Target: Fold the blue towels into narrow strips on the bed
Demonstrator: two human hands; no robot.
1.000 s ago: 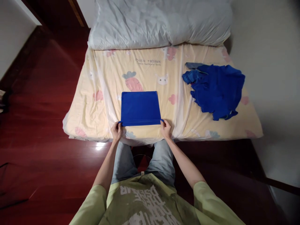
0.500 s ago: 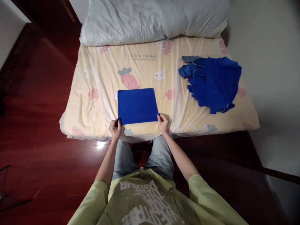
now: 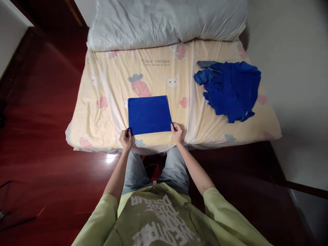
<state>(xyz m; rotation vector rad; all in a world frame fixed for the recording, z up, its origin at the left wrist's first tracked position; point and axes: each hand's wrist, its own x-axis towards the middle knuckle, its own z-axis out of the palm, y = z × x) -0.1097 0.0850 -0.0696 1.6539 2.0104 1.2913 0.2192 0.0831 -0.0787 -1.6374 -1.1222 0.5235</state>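
Blue cloth (image 3: 150, 114), one, between two hands (image 3: 126, 139).

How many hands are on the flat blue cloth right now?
2. The left hand pinches its near left corner; the right hand pinches its near right corner. Both hands are in plain view.

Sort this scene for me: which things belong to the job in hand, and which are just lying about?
In the job:
flat blue cloth, near corners pinched
left hand
right hand

Just lying about:
crumpled blue pile, untouched, though its similar colour may link it
pale quilt
printed yellow sheet, merely supporting the cloth
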